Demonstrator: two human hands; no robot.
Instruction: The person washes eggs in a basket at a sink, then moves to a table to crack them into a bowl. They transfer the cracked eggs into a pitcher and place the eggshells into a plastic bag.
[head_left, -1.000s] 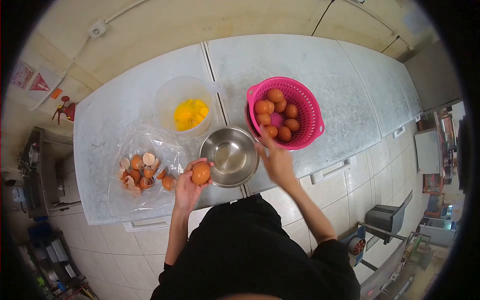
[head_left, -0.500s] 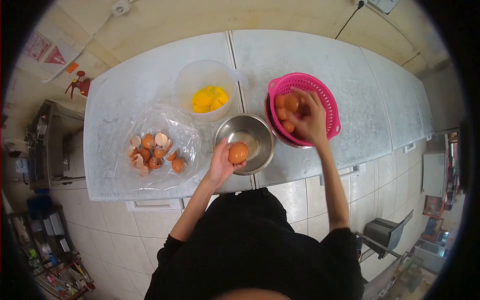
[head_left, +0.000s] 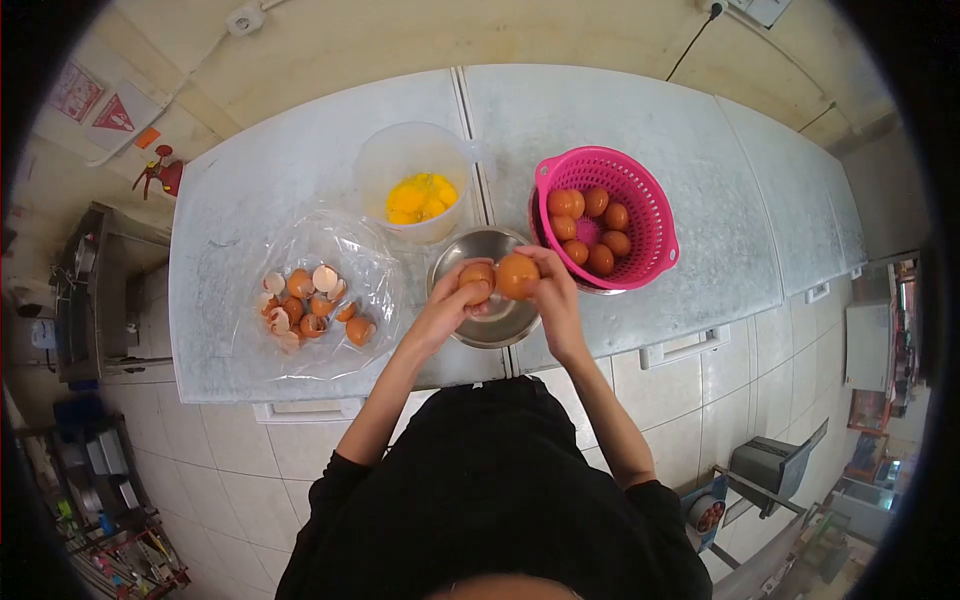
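Note:
Over the steel bowl, my left hand is closed around a brown egg. My right hand grips a second brown egg beside it, the two eggs side by side, touching or nearly so. To the right, a pink colander holds several whole brown eggs; it rests in another vessel, mostly hidden beneath it. Behind the bowl stands a translucent plastic jug with yellow yolks and egg white inside. Left of the bowl, broken eggshells lie on a clear plastic bag.
The pale worktop has a seam running behind the bowl, and drawer handles stick out along its front edge. A red fire extinguisher hangs at the far left. A grey bin stands on the tiled floor at right.
My right hand has come from the colander to the bowl, bringing an egg. My left hand still holds its egg over the bowl, now turned toward the other one.

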